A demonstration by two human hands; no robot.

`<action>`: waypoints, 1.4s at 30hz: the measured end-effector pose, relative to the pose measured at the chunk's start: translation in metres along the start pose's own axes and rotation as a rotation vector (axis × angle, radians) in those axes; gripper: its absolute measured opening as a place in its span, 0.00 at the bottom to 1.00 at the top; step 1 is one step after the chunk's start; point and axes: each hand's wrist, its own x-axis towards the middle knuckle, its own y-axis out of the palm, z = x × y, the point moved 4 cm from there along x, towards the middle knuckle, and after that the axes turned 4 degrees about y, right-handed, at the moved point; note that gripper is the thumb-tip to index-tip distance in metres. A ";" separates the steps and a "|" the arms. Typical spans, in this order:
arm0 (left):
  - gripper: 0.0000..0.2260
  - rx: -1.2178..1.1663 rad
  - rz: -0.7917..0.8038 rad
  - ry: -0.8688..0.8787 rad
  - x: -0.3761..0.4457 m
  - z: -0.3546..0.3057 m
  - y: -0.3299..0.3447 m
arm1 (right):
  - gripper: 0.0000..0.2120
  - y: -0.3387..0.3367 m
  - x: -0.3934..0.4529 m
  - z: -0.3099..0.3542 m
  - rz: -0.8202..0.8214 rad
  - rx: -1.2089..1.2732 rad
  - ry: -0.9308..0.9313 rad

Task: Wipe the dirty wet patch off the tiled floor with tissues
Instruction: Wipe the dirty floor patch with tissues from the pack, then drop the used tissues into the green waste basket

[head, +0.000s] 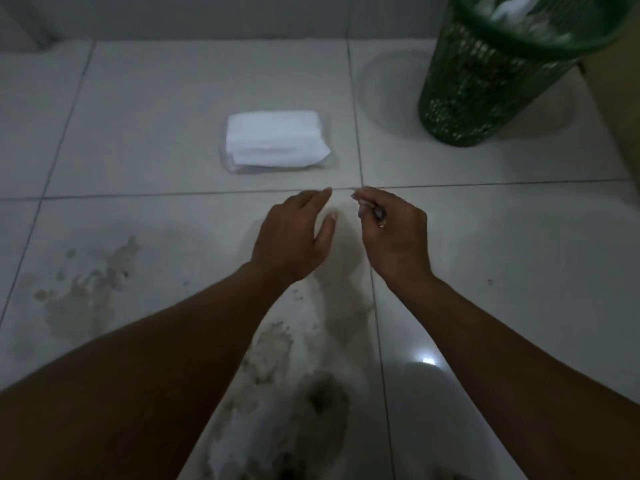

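Note:
A pack of white tissues in clear wrapping lies on the pale tiled floor, just beyond my hands. Brownish wet dirt stains the tile at the left, and a larger smeared patch spreads between my forearms toward the near edge. My left hand hovers above the floor with relaxed, straight fingers and holds nothing. Beside it, my right hand has its fingers curled in; a small pale scrap may sit at the fingertips, too dim to tell.
A green mesh waste basket with white tissue inside stands at the back right on the floor. A wall runs along the far edge. A bright light reflection shines on the tile near my right forearm.

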 end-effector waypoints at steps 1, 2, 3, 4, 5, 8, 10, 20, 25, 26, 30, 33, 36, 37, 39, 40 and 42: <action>0.21 -0.001 -0.007 0.018 0.011 -0.012 -0.005 | 0.11 -0.013 0.007 0.001 -0.036 0.012 0.000; 0.21 0.000 -0.015 0.038 0.020 -0.021 -0.009 | 0.11 -0.024 0.012 0.002 -0.065 0.022 -0.002; 0.21 0.003 -0.026 0.061 0.030 -0.030 -0.013 | 0.11 -0.034 0.018 0.003 -0.091 0.033 0.000; 0.21 0.005 -0.040 0.094 0.043 -0.041 -0.017 | 0.11 -0.047 0.024 0.004 -0.121 0.043 -0.001; 0.21 0.001 -0.057 0.118 0.053 -0.051 -0.020 | 0.11 -0.058 0.030 0.004 -0.142 0.050 -0.001; 0.20 -0.026 -0.114 0.181 0.090 -0.085 -0.032 | 0.11 -0.094 0.049 0.008 -0.226 0.043 -0.015; 0.19 -0.026 -0.177 0.231 0.118 -0.112 -0.042 | 0.10 -0.121 0.066 0.012 -0.289 0.042 -0.060; 0.19 0.041 -0.188 0.236 0.232 -0.176 -0.058 | 0.09 -0.180 0.178 0.036 -0.386 0.052 -0.136; 0.18 0.077 -0.152 0.217 0.255 -0.180 -0.053 | 0.14 -0.171 0.217 0.027 -0.286 0.023 -0.109; 0.19 0.073 -0.157 0.208 0.256 -0.178 -0.052 | 0.15 -0.167 0.220 0.027 -0.262 -0.016 -0.119; 0.18 0.063 -0.182 0.180 0.243 -0.155 -0.056 | 0.16 -0.147 0.208 0.032 -0.262 -0.141 -0.320; 0.18 0.074 -0.200 0.130 0.220 -0.121 -0.064 | 0.13 -0.113 0.187 0.039 -0.246 -0.229 -0.432; 0.19 0.103 -0.210 0.067 0.190 -0.077 -0.074 | 0.12 -0.067 0.166 0.051 -0.177 -0.193 -0.472; 0.20 0.111 -0.206 0.050 0.180 -0.064 -0.078 | 0.12 -0.053 0.159 0.054 -0.145 -0.176 -0.470; 0.21 0.125 -0.206 0.022 0.164 -0.043 -0.083 | 0.12 -0.030 0.148 0.058 -0.086 -0.145 -0.461; 0.20 0.136 -0.207 -0.004 0.154 -0.028 -0.086 | 0.12 -0.014 0.141 0.063 -0.051 -0.127 -0.463; 0.19 0.157 -0.205 -0.039 0.137 -0.001 -0.089 | 0.13 0.012 0.129 0.067 0.014 -0.113 -0.467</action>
